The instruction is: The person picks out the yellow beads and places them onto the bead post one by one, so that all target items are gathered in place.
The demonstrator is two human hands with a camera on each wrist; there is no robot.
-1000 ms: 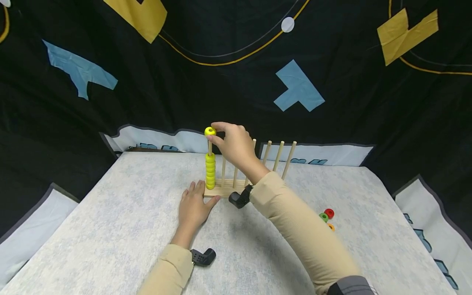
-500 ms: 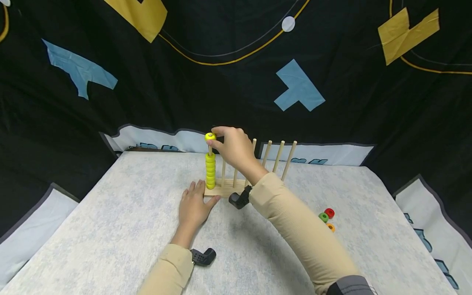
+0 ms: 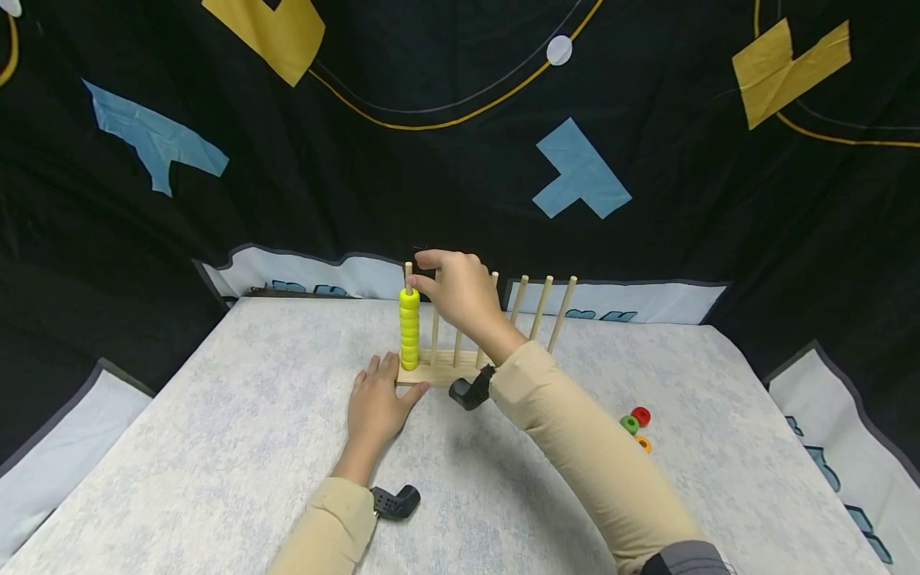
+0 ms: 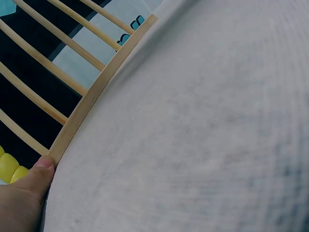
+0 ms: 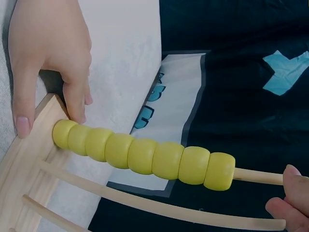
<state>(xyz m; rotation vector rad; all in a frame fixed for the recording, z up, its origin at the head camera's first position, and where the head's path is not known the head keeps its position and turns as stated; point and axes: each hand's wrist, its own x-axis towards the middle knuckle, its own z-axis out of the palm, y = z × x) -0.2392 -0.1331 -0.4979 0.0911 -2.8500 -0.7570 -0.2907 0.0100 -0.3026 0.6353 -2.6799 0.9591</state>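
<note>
A wooden peg rack [image 3: 446,370] stands on the table, with several upright pegs. Its leftmost peg carries a stack of yellow beads [image 3: 409,327], which touch one another in the right wrist view. The peg's bare tip shows above them. My left hand [image 3: 375,406] holds the rack's left end, thumb at the front edge and fingers on the other side; the thumb [image 4: 36,178] also shows in the left wrist view. My right hand [image 3: 463,291] hovers by the top of the peg, thumb and forefinger parted, no bead between them. Its fingertips [image 5: 294,183] lie beside the peg's end.
A red bead [image 3: 641,416], a green bead [image 3: 629,424] and an orange bead [image 3: 644,443] lie together on the table, right of the right forearm. A black cloth [image 3: 460,184] with taped shapes hangs behind the table.
The yellow bead my right hand held at the peg's top has slid down onto the stack. The right thumb and forefinger have let go and dipped slightly. My left hand has stayed put.
</note>
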